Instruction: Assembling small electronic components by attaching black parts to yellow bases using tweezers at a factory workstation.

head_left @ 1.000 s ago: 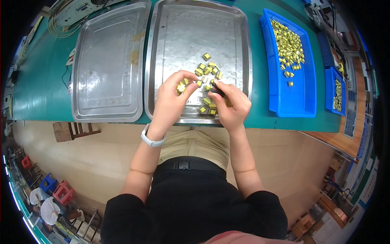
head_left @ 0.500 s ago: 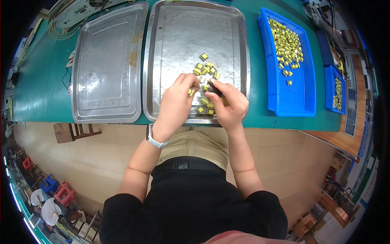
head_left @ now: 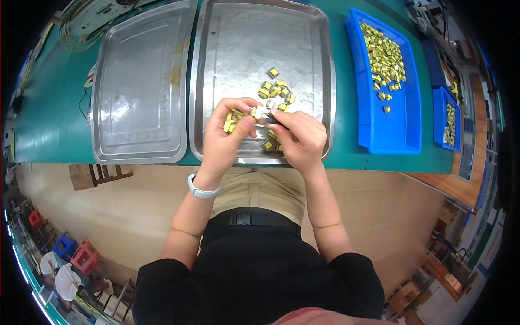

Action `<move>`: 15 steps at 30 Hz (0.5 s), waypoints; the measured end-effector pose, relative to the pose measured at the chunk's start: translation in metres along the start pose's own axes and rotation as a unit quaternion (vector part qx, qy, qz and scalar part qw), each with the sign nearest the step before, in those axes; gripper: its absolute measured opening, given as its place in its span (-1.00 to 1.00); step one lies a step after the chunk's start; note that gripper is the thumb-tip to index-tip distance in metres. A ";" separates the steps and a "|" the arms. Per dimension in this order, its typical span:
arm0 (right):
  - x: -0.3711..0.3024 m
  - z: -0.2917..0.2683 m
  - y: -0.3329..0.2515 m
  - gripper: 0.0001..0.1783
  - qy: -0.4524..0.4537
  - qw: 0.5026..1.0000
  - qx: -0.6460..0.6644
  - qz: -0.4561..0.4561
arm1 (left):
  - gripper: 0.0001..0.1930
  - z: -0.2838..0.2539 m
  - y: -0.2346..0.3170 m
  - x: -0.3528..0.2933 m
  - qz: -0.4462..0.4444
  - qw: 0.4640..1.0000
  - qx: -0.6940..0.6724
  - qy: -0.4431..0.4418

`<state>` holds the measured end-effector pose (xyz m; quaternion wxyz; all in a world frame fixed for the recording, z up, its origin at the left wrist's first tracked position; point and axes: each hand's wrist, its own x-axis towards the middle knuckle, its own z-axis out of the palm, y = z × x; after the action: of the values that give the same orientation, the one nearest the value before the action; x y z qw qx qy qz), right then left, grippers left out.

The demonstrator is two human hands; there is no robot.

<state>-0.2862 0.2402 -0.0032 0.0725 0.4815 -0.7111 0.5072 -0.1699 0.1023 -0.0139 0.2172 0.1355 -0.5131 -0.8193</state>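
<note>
Along the front edge of our green bench, itself smooth with a soft sheen, we see two metal trays: the left tray dull and stained, the middle tray brighter, faintly dimpled. Toward the bench's right edge, our blue bin is smooth, slightly glossy plastic. The small yellow blocks look glossy on top. Our black shirt is matt cloth, our trousers creased cloth.

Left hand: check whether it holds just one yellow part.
No, the left hand holds several yellow parts, seen together between its thumb and curled fingers.
</note>
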 end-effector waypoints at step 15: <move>0.001 0.002 0.000 -0.71 0.003 1.000 -0.010 0.006 | -0.84 0.000 0.000 -0.001 0.030 0.999 0.020 0.000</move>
<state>-0.2860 0.2384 -0.0033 0.0766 0.4752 -0.7189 0.5015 -0.1692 0.1022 -0.0140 0.2394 0.1245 -0.5329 -0.8020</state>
